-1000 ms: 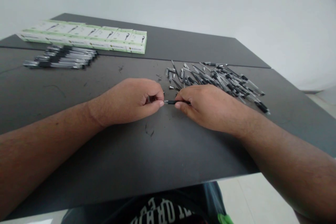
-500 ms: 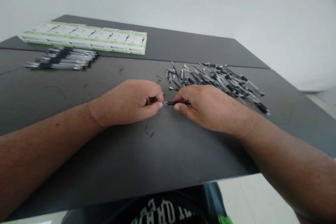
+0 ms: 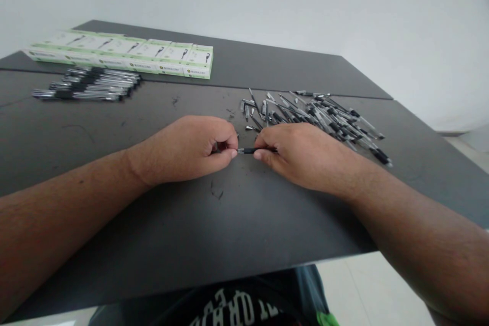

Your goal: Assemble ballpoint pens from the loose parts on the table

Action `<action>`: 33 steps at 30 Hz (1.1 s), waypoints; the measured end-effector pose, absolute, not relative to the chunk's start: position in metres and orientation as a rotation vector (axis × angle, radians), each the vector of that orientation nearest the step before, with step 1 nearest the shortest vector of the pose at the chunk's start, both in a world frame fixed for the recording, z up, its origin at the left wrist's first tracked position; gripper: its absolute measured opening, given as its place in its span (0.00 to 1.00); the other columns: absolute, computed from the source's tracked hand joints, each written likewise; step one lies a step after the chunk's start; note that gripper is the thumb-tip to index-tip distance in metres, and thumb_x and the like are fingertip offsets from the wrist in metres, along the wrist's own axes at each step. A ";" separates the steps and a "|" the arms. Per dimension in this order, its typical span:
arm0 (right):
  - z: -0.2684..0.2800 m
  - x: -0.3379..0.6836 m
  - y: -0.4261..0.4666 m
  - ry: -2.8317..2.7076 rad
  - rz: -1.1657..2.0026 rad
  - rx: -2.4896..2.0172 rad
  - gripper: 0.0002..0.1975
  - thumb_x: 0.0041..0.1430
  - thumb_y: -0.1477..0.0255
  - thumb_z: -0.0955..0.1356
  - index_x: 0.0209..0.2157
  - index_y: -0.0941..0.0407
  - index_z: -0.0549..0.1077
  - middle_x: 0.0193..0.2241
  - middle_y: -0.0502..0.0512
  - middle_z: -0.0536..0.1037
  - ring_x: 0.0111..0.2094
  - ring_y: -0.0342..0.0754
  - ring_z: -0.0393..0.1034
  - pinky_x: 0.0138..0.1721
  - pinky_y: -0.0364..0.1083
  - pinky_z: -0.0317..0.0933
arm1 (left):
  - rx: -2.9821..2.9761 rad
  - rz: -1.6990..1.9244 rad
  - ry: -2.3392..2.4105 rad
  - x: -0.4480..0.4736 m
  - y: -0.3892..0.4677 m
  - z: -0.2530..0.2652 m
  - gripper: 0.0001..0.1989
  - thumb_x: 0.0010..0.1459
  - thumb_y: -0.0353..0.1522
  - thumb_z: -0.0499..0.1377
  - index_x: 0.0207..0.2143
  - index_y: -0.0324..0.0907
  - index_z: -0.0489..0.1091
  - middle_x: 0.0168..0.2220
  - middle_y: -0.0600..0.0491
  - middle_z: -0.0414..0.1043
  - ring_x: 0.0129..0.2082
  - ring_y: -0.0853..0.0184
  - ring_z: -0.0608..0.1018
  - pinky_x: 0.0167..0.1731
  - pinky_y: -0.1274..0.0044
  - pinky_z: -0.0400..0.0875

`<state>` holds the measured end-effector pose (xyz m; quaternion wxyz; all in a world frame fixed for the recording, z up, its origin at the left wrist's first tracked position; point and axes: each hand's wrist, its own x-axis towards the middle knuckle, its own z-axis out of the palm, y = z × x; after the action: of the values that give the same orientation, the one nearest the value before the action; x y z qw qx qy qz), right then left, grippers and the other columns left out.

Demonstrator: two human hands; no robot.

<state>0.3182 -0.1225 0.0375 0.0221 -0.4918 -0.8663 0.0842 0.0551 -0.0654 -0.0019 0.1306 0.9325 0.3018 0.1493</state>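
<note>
Between my two hands a pen (image 3: 247, 151) lies level, a little above or on the grey table; its clear part and black grip show in the gap. My left hand (image 3: 194, 145) pinches the pen's left end between thumb and fingertips. Thumb and forefinger of my right hand (image 3: 296, 150) are closed round the black grip, and a dark end reaches back under the palm. Both ends of the pen are partly hidden by the fingers. Just beyond my right hand is a loose pile of pen parts and pens (image 3: 328, 117).
Finished-looking pens (image 3: 95, 84) lie side by side at the left. Behind them stands a row of green-and-white boxes (image 3: 153, 56) with pen pictures. Dark scuffs mark the grey table (image 3: 183, 234). A white wall (image 3: 244, 5) rises behind the table.
My right hand's fingertips sit slightly farther right along the pen, and a bit more of its clear part shows. Both hands keep their grip.
</note>
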 end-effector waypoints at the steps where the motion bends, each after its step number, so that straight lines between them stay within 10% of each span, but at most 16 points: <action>1: 0.038 0.318 -0.123 -2.699 0.266 -1.526 0.14 0.83 0.65 0.68 0.49 0.54 0.87 0.46 0.60 0.92 0.48 0.58 0.85 0.49 0.52 0.67 | 2.709 0.429 0.878 0.055 -0.065 -0.002 0.11 0.68 0.38 0.57 0.39 0.48 0.80 0.35 0.52 0.84 0.36 0.61 0.83 0.39 0.70 0.70; 33: 0.037 0.319 -0.122 -2.713 0.242 -1.526 0.13 0.82 0.65 0.69 0.51 0.54 0.86 0.46 0.59 0.92 0.47 0.57 0.85 0.47 0.52 0.67 | 2.701 0.431 0.868 0.056 -0.065 -0.001 0.11 0.67 0.38 0.57 0.39 0.48 0.78 0.35 0.53 0.84 0.34 0.61 0.82 0.37 0.69 0.68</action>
<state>0.3195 -0.1224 0.0368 0.0098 -0.4886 -0.8690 0.0776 0.0557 -0.0654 -0.0008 0.1358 0.9325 0.2997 0.1489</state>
